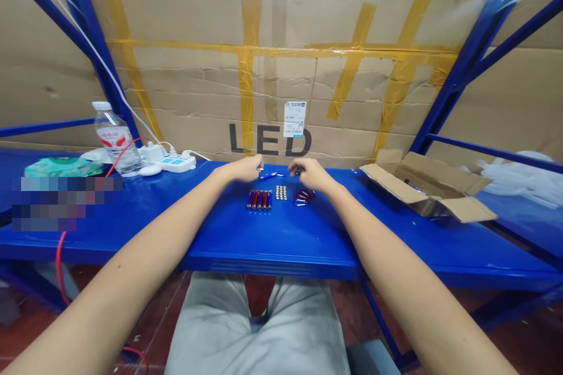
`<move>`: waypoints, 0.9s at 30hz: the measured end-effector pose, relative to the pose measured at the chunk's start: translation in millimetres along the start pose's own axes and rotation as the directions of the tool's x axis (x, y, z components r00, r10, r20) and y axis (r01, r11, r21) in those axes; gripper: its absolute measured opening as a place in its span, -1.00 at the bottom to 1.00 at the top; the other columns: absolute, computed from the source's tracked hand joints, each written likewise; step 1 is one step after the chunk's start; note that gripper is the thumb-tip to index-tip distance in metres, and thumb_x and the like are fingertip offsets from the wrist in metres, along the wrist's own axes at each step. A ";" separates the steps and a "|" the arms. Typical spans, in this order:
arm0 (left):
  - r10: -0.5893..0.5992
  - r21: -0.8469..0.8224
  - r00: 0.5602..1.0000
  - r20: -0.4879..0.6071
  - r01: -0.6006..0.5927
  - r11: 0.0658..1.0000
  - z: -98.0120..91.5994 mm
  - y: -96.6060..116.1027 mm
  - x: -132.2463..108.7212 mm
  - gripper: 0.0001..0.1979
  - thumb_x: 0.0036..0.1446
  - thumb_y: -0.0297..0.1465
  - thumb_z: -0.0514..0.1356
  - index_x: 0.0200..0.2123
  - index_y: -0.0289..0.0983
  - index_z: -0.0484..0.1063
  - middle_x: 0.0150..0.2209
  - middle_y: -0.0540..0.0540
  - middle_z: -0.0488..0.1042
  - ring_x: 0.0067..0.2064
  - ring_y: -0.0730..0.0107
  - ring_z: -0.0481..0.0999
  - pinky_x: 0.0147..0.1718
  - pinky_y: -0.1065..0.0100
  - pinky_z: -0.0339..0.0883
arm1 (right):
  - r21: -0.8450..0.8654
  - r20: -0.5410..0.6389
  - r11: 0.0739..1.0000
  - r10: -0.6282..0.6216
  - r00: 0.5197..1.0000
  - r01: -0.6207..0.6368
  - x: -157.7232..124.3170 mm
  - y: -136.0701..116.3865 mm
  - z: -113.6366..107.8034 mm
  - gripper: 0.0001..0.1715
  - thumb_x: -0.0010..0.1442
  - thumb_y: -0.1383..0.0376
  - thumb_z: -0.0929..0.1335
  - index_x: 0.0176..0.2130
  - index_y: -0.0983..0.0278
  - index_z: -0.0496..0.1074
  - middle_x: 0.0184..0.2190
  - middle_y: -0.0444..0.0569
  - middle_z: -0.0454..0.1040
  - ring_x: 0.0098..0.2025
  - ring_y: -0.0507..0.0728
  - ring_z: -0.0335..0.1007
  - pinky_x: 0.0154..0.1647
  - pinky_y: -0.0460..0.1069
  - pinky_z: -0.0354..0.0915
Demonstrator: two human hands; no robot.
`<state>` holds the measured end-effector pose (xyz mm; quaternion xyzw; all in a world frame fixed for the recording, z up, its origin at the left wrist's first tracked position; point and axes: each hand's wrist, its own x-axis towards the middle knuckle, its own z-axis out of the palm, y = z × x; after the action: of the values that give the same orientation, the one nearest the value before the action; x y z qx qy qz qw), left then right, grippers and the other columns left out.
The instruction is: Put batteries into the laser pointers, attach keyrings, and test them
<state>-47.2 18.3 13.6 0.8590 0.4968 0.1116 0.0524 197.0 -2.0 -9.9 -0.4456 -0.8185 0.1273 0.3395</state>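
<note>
My left hand (247,169) is closed above the far part of the blue table, with a small pale bit showing at its fingertips. My right hand (310,174) has its fingers curled together over something dark and too small to name. Between the hands lie slim blue metal pieces (268,176). Nearer me stands a row of several red and blue metal tubes (259,200), like small torch bodies. To their right are small round silver pieces (281,192) in neat rows. Below my right hand is a pile of red and blue carabiner clips (302,197).
An open cardboard box (428,187) sits on the right of the blue table (272,237). On the left are a plastic bottle (115,137), a white power strip (176,162), a green packet (64,167) and a red cable (61,263). Taped cardboard (189,88) stands behind.
</note>
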 end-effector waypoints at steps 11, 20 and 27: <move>-0.250 0.351 0.926 0.284 0.142 0.925 -16.8 -0.7 -12.0 -0.77 -0.18 -0.49 0.21 -0.37 -0.34 0.58 -0.32 -0.23 0.60 -0.34 0.24 0.51 -0.37 0.38 0.30 | -0.001 0.039 1.000 0.009 0.999 -0.009 1.7 5.6 4.3 -0.44 -0.16 0.65 0.15 -0.27 0.35 0.53 -0.37 -0.05 0.57 -0.33 0.03 0.43 -0.23 -0.11 0.28; -0.263 0.287 0.895 0.360 0.162 0.944 -29.3 3.1 -14.9 -0.62 -0.09 -0.36 0.25 -0.16 -0.35 0.60 -0.10 -0.18 0.60 -0.14 0.24 0.54 -0.26 0.43 0.31 | 0.000 0.059 1.000 0.027 0.998 -0.027 0.0 0.5 2.8 -0.45 -0.17 0.66 0.16 -0.29 0.35 0.53 -0.39 -0.05 0.56 -0.35 0.03 0.41 -0.27 -0.12 0.24; -0.256 0.222 0.890 0.378 0.181 0.958 -28.1 -1.4 -13.5 -0.66 -0.13 -0.35 0.29 -0.22 -0.31 0.62 -0.13 -0.15 0.61 -0.15 0.22 0.54 -0.19 0.40 0.33 | 0.002 0.080 0.999 0.040 0.996 -0.041 1.5 4.3 4.8 -0.45 -0.16 0.65 0.16 -0.28 0.35 0.53 -0.38 -0.06 0.56 -0.41 0.01 0.37 -0.30 -0.12 0.23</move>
<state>-61.7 6.7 38.7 0.8029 0.5773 -0.1199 0.0875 196.0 2.1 -14.9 -0.4559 -0.8220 0.1535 0.3047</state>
